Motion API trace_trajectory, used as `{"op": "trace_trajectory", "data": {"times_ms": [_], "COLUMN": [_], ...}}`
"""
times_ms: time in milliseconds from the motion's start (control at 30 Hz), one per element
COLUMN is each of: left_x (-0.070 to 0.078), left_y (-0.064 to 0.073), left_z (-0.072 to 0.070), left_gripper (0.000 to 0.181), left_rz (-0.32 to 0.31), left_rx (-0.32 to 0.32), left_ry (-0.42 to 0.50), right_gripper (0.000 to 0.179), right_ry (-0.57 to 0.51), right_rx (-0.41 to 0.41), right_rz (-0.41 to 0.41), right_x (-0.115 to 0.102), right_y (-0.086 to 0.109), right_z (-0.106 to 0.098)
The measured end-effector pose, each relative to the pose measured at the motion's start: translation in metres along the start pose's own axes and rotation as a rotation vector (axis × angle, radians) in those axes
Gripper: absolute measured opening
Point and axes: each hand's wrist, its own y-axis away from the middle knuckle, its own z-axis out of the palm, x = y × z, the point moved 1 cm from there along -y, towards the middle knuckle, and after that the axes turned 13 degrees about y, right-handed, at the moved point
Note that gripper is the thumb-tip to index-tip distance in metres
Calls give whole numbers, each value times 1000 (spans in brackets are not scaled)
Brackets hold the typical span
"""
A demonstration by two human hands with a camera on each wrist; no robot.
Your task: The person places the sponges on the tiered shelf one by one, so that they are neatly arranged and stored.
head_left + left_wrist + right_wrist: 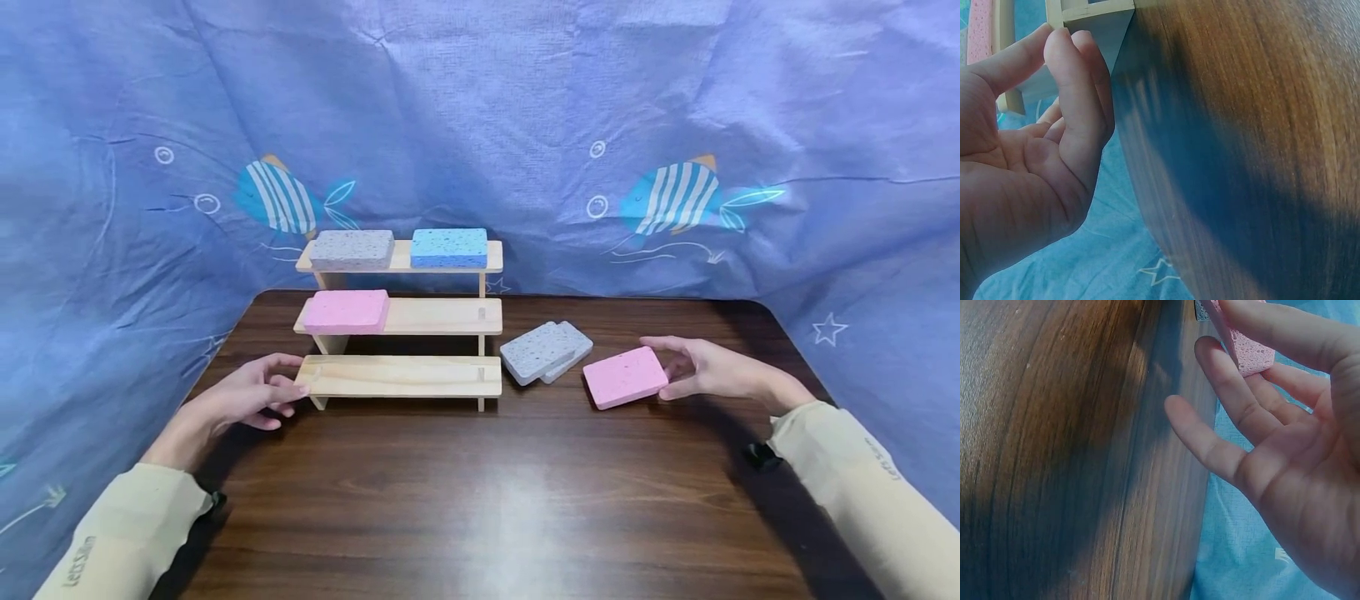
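My right hand (701, 367) pinches the right end of a pink sponge (625, 377) between thumb and fingers. In the right wrist view that pink sponge (1252, 353) shows at the top, its far part cut off. My left hand (251, 392) holds the left end of the lowest step of a three-step wooden shelf (405, 377), thumb at the front edge, a finger at the back. Two grey sponges (536, 354) overlap on the table between the shelf and the held sponge. On the shelf sit a grey sponge (351, 249), a blue sponge (448, 247) and a pink sponge (347, 311).
The shelf stands on a dark wooden table (450, 492), left of its middle. A blue cloth (495, 125) printed with fish hangs close behind the table and along its sides.
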Motion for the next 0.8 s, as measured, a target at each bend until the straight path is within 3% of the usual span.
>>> {"op": "trace_trajectory", "data": {"times_ms": [167, 333, 633, 800], "left_x": [0, -1, -1, 1], "left_y": [-2, -3, -1, -2], "left_z": [1, 2, 2, 1], "left_gripper": [75, 75, 76, 77], "left_rz": [8, 7, 5, 2], "left_rx": [-1, -3, -4, -3], "left_ry": [-2, 1, 2, -7], "right_gripper": [88, 85, 84, 84], "right_ry": [-29, -83, -71, -87], "right_rx": [-5, -13, -16, -16], "right_rz": [12, -26, -78, -42], "right_x": [2, 1, 0, 3], "right_y": [0, 0, -2, -1], "right_z": [-1, 0, -1, 2]}}
